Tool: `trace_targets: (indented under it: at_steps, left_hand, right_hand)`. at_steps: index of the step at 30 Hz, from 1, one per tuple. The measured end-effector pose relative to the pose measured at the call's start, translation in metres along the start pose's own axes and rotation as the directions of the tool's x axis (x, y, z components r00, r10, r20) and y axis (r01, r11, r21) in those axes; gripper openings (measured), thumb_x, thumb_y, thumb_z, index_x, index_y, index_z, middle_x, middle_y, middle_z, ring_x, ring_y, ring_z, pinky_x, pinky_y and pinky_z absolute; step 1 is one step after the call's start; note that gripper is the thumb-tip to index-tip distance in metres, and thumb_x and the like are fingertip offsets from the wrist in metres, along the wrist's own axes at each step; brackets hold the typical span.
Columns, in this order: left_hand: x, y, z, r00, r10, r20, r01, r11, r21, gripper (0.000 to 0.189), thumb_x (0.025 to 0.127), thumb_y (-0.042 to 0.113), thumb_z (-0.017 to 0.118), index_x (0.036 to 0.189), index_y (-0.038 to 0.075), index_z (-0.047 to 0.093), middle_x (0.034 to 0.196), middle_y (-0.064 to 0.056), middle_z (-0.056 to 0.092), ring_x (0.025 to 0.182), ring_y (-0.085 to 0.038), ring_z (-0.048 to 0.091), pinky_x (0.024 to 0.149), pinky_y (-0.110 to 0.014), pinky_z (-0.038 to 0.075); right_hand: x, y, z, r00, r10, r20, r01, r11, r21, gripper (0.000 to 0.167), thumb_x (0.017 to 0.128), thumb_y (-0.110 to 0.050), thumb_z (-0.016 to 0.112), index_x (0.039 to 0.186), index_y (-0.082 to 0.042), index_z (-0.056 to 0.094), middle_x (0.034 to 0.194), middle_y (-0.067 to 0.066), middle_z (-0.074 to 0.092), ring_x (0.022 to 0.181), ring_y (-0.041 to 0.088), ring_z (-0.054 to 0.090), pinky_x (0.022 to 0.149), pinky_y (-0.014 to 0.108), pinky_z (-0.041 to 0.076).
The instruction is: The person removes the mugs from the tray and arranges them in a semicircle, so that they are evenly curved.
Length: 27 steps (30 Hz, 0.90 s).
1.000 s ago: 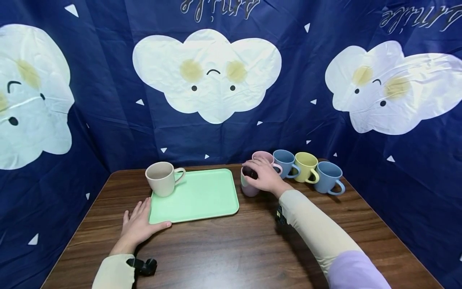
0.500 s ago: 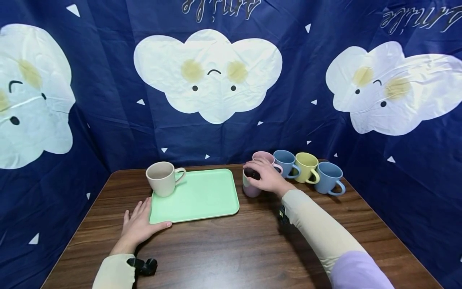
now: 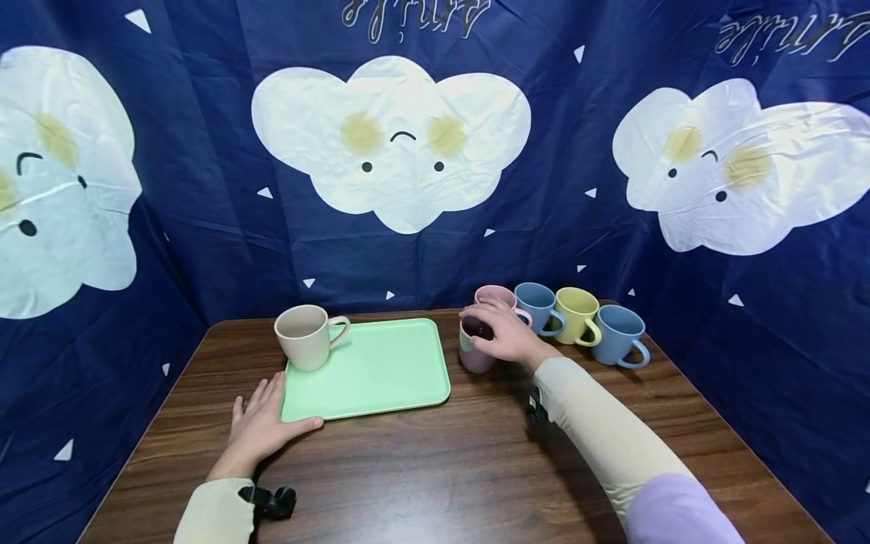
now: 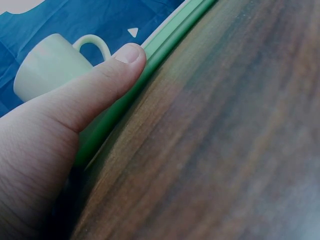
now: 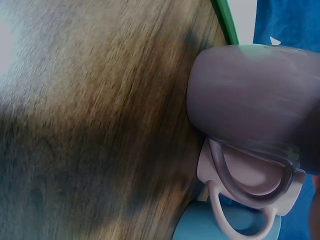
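A dusky purple mug (image 3: 475, 360) stands upright to the right of the light green tray (image 3: 381, 366). My right hand (image 3: 508, 334) grips it from above, fingers over its rim; the hand covers part of the opening. In the right wrist view, the mug's side fills the right, and its handle (image 5: 237, 187) points toward a pink mug (image 5: 255, 172) behind it. My left hand (image 3: 261, 425) lies at the tray's near left corner, fingers along the left edge and thumb along the front edge. A cream mug (image 3: 303, 344) stands on the tray's left part, handle to the right.
Behind and right of my right hand, a blue mug (image 3: 535, 304), a yellow mug (image 3: 573, 316) and another blue mug (image 3: 616, 332) continue the row from the pink one. A dark blue cloud-patterned cloth (image 3: 408, 264) hangs behind the brown wooden table (image 3: 408, 476).
My right hand and the purple mug have shifted slightly right, away from the tray. My left hand, the tray and the cream mug have stayed in place.
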State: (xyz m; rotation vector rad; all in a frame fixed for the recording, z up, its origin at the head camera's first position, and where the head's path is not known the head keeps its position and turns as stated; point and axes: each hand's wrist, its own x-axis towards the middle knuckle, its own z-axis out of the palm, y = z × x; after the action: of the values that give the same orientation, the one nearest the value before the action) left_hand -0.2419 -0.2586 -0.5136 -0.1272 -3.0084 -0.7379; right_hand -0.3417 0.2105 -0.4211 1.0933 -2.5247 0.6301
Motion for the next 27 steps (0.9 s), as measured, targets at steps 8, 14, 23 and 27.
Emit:
trace_targets:
  at_steps: [8,14,23,27]
  left_hand:
    - [0.001,-0.001,0.000,1.000,0.001,0.006,-0.001,1.000,0.004,0.136,0.073,0.080,0.068,0.159,-0.007,0.008,0.161,-0.035,0.016,0.148,-0.055,0.010,0.110,-0.076,-0.006]
    - [0.001,-0.002,-0.001,1.000,0.003,0.008,-0.004,1.000,0.005,0.136,0.074,0.080,0.068,0.158,-0.007,0.006,0.161,-0.036,0.014,0.147,-0.056,0.009,0.109,-0.077,-0.007]
    - [0.001,-0.003,0.001,1.000,0.005,0.014,-0.005,1.000,0.004,0.135,0.074,0.079,0.068,0.159,-0.006,0.006,0.161,-0.035,0.014,0.147,-0.056,0.009,0.109,-0.077,-0.007]
    - [0.002,-0.003,0.001,1.000,0.004,0.012,-0.004,1.000,0.007,0.135,0.074,0.079,0.068,0.159,-0.006,0.006,0.161,-0.035,0.014,0.148,-0.055,0.009,0.109,-0.077,-0.007]
  right_hand:
    - [-0.002,0.000,0.000,0.999,0.047,0.015,-0.047,0.999,0.024,0.051,0.088,-0.026,0.068,0.136,-0.009,0.062,0.141,0.010,0.059,0.142,0.044,0.039,0.118,0.056,0.026]
    - [-0.001,0.001,0.002,1.000,0.024,-0.010,-0.024,0.999,0.028,0.052,0.087,-0.026,0.068,0.135,-0.006,0.062,0.139,0.014,0.060,0.139,0.047,0.041,0.118,0.058,0.025]
    - [0.009,-0.007,0.013,1.000,-0.007,-0.016,0.004,0.987,-0.160,0.056,0.090,-0.045,0.066,0.136,-0.013,0.062,0.139,0.008,0.061,0.140,0.033,0.044,0.119,0.057,0.023]
    - [0.030,-0.025,0.007,1.000,0.014,-0.001,-0.014,0.973,-0.231,0.057,0.093,-0.051,0.062,0.140,-0.017,0.059,0.142,0.005,0.059,0.141,0.031,0.042,0.120,0.055,0.023]
